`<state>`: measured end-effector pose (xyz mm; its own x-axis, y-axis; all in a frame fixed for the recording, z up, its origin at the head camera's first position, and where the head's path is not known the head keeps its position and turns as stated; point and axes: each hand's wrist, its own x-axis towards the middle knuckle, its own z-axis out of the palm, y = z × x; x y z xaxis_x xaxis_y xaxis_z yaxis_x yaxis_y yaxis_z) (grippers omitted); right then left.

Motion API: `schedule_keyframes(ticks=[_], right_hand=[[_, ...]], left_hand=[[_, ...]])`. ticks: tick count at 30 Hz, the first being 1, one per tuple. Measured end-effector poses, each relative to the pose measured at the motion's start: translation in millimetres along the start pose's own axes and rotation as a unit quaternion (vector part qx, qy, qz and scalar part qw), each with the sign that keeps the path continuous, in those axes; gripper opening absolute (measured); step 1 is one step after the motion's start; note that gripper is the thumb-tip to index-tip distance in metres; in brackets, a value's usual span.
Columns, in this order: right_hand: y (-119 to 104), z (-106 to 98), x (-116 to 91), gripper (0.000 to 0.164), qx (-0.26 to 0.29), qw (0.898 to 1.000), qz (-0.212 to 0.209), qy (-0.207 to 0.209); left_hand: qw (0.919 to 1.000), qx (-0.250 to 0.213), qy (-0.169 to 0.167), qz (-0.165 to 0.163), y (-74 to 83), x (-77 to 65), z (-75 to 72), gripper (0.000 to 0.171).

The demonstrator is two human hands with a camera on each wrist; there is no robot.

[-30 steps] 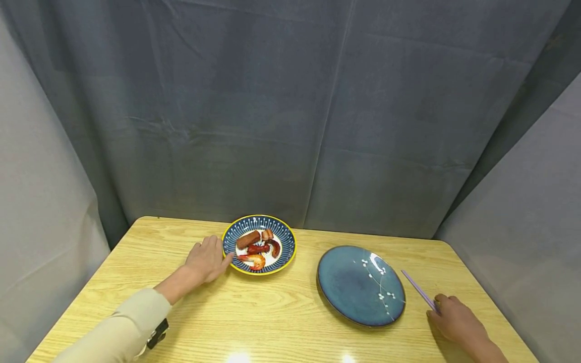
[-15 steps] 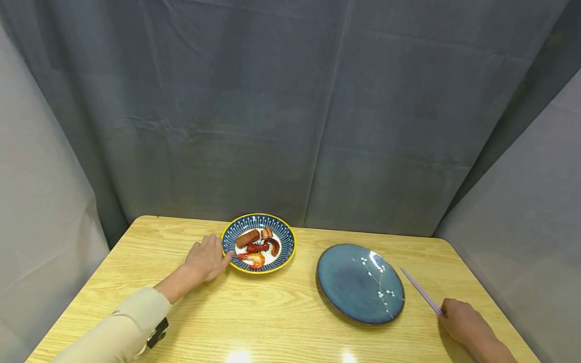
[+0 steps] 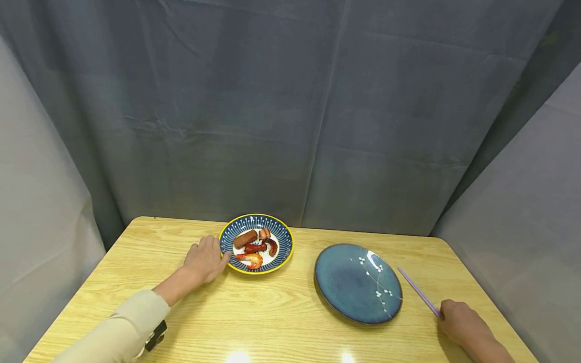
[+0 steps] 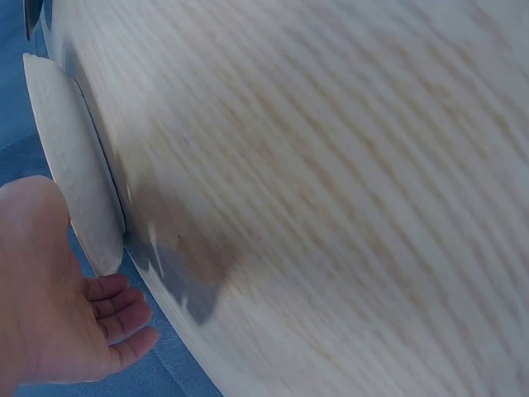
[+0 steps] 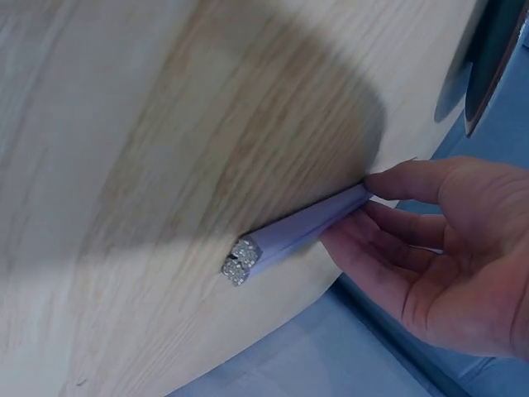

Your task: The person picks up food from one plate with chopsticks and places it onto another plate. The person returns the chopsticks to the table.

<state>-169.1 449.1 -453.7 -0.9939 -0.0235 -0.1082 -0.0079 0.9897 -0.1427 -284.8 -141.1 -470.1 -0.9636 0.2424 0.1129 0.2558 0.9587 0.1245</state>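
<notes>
My left hand (image 3: 202,259) holds the left edge of a patterned blue-and-white dish (image 3: 285,242), thumb over its yellow rim. In the left wrist view, the fingers curl by the edge of that dish (image 4: 74,157). In the dish lie a shrimp (image 3: 253,260), a brown block of food (image 3: 245,239), a layered piece like pork belly (image 3: 265,234), a red piece (image 3: 255,248) and a dark curved one (image 3: 272,247). My right hand (image 3: 467,325) pinches purple chopsticks (image 3: 418,292) lying low along the table. Their glittery silver ends (image 5: 240,260) show in the right wrist view.
A dark blue plate (image 3: 345,282) with white blossoms stands between the dish and the chopsticks. Everything rests on a wooden table (image 3: 272,312). A grey curtain (image 3: 218,126) hangs behind it, with pale curtains (image 3: 522,191) at both sides.
My right hand has shifted a little right and nearer the edge, its fingers drawing together on the chopsticks. The left hand keeps its place on the dish.
</notes>
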Motion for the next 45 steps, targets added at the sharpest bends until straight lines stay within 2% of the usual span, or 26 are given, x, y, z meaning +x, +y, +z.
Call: schedule_keyframes(ticks=[10, 27, 33, 45], right_hand=[[-1, 5, -1, 0.017, -0.006, 0.999, -0.014, 0.031], [2, 8, 0, 0.02, 0.001, 0.999, -0.017, 0.033], [3, 6, -1, 0.018, 0.003, 0.999, -0.007, 0.035], [-3, -3, -1, 0.011, 0.008, 0.998, -0.002, 0.07]], left_hand=[[1.0, -0.001, 0.001, 0.004, -2.3, 2.3, 2.1, 0.047], [1.0, -0.001, -0.003, -0.002, 0.5, 0.4, -1.2, 0.046], [1.0, -0.003, -0.006, -0.003, 1.7, 0.0, -2.5, 0.046], [0.9998, -0.015, -0.012, -0.007, 0.5, -0.9, -4.7, 0.046]])
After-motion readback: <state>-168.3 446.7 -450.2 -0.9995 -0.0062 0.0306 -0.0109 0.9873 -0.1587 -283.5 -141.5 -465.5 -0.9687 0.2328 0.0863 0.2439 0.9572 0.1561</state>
